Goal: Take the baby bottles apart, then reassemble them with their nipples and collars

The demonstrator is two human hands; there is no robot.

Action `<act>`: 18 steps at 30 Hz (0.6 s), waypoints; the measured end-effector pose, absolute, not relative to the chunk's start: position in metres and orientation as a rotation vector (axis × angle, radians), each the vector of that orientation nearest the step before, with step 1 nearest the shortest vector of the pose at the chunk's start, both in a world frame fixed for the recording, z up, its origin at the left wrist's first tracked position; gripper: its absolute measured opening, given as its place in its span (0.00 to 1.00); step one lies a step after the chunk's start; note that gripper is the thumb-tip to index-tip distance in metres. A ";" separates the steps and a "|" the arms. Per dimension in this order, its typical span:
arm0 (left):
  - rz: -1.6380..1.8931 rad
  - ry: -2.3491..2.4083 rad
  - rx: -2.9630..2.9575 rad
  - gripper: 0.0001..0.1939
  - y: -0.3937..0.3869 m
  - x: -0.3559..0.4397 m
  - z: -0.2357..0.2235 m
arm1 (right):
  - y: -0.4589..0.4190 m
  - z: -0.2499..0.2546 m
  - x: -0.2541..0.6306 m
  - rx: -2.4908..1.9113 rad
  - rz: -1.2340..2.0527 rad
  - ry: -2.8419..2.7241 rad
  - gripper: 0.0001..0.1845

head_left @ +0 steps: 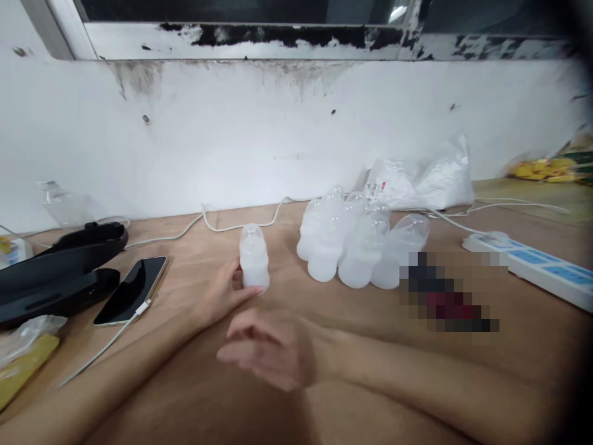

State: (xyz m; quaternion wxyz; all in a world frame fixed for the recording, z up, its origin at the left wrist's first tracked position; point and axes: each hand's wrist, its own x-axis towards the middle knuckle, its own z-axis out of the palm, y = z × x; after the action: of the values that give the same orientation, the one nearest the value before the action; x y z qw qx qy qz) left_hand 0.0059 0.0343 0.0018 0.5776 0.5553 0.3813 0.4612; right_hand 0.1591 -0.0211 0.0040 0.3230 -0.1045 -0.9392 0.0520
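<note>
A frosted white plastic bottle (254,262) with a clear domed top stands upright on the brown table, left of the middle. My left hand (227,289) grips it low down, the thumb in front and the other fingers partly hidden behind it. Nearer to me, my right hand (271,347) hovers over the table, slightly blurred. Its fingers are loosely bent with a gap between them, and nothing shows in it. To the right, several similar bottles (359,247) stand close together in a group.
Behind the bottle group lie white plastic bags (424,179). A power strip (546,266) sits at right, beside a pixelated patch. At left are a phone (134,290) on a charging cable, a black curved object (69,266) and a yellow packet (28,364). A white cable runs along the wall.
</note>
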 end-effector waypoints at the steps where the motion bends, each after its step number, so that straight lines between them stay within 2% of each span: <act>1: 1.075 0.921 1.396 0.18 0.042 0.013 0.001 | -0.024 -0.003 0.157 -0.227 0.103 -2.552 0.15; 8: 0.968 0.937 1.841 0.20 0.082 0.059 0.000 | -0.024 -0.013 0.151 -0.286 0.164 -2.748 0.11; 18: 0.905 0.869 1.999 0.24 0.087 0.074 -0.008 | -0.024 -0.011 0.152 -0.322 0.174 -2.794 0.11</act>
State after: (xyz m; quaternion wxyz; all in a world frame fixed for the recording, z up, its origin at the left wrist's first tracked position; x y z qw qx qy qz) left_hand 0.0737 0.0872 -0.0083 0.3808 0.7832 0.3403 0.3547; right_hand 0.1520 -0.0240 -0.0106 0.1613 -0.1128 -0.9785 0.0609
